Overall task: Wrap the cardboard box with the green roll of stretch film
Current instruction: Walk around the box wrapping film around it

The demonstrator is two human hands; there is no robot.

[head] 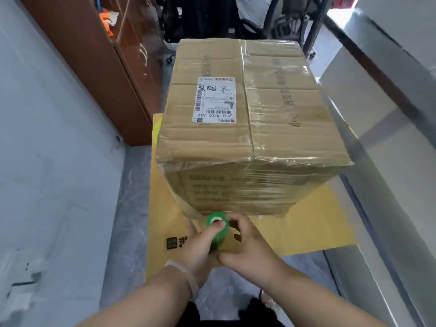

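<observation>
Left hand [195, 246]: curled round the roll's left side, thumb over its open upper end; pale bracelet [186, 274] at the wrist.
Right hand [245, 246]: fingers wrapped on the roll's right side, gripping it.
Roll [218, 226]: green, held between both hands, just beside the box's near bottom edge.
Box [236, 138]: stands on a yellow sheet [318, 223] on the floor; clear film bands its near side and part of the top.
Label [214, 99]: white, stuck on the box top.
</observation>
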